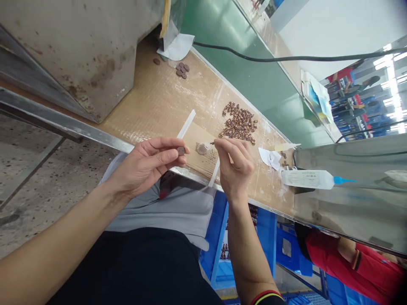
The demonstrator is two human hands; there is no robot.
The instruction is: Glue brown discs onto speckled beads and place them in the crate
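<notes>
My left hand (149, 165) pinches a small brown disc (181, 151) with tiny holes between thumb and fingers. Just above the bench, my right hand (234, 163) is closed in a pinch; a small dark tip (212, 143) sticks out of the fingertips, too small to name. Between the hands, a small round whitish blob or cup (203, 148) sits on a piece of cardboard (194, 134), with dark specks beside it. A loose pile of small brown, copper-coloured parts (240, 120) lies beyond my right hand. Several brown discs (182, 70) lie at the bench's far left.
White strips (187, 123) flank the cardboard on the bench (152, 101). A stained metal housing (104, 55) rises at left. At right lie a white bottle (308, 179) with a blue nozzle and crumpled paper (269, 158). A black cable (254, 58) crosses above; blue crates (219, 237) stand below. A person in red (359, 262) is at lower right.
</notes>
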